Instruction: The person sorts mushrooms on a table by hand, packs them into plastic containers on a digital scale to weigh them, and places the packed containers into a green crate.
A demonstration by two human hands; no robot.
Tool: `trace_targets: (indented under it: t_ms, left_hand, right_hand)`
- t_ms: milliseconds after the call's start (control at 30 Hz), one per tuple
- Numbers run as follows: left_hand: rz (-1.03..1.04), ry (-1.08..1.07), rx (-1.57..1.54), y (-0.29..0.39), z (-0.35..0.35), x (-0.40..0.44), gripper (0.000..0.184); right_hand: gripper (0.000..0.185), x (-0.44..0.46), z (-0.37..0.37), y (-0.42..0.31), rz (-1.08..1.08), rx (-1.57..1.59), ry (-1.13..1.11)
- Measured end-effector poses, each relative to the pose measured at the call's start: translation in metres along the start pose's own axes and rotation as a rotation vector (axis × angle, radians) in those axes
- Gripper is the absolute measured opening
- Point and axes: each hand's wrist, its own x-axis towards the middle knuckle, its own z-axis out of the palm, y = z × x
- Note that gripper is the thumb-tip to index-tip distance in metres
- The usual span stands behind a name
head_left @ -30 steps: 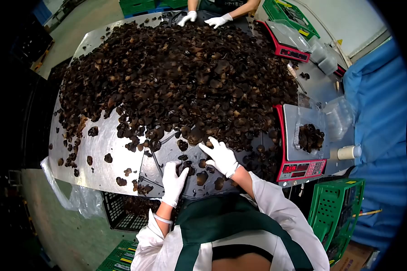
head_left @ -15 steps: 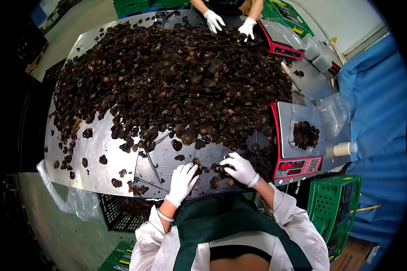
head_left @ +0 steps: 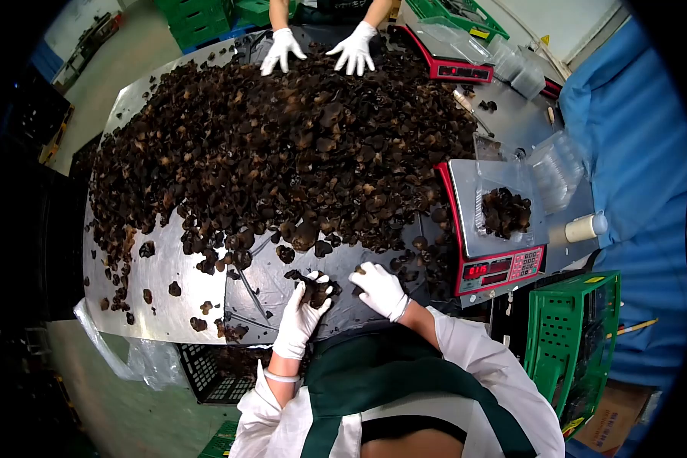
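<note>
My left hand (head_left: 301, 319), in a white glove, holds several dark fungus pieces (head_left: 315, 291) in its curled fingers near the table's front edge. To their right, my right hand (head_left: 379, 291), also gloved, has its fingers bent around a small dark piece (head_left: 358, 288) that shows at the fingertips. A large heap of dark brown fungus (head_left: 282, 145) covers much of the metal table (head_left: 191, 305) beyond my hands. On the right, a red scale (head_left: 496, 263) bears a clear plastic box with fungus (head_left: 505, 213) inside; its display is lit red.
A co-worker's two gloved hands (head_left: 353, 52) lie spread at the heap's far edge. Another scale (head_left: 459, 72) and clear boxes (head_left: 517, 69) are at the back right. A white cup (head_left: 585, 227), a green crate (head_left: 572, 336) and a black crate (head_left: 221, 374) are nearby.
My left hand has turned palm up and now holds fungus pieces. My right hand has shifted slightly left. The co-worker's hands have moved left and spread. The camera view has shifted a little.
</note>
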Motion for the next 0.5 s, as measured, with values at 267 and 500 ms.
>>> trace_targets:
  t_ms: [267, 500]
  left_hand:
    - [0.1, 0.003, -0.11, -0.02, 0.062, 0.043, 0.03]
    - [0.1, -0.144, 0.2, -0.066, 0.205, 0.092, 0.023]
  right_hand:
    - [0.026, -0.009, -0.067, 0.045, 0.232, 1.229, 0.023]
    - [0.029, -0.073, -0.21, 0.107, 0.271, 0.951, 0.378]
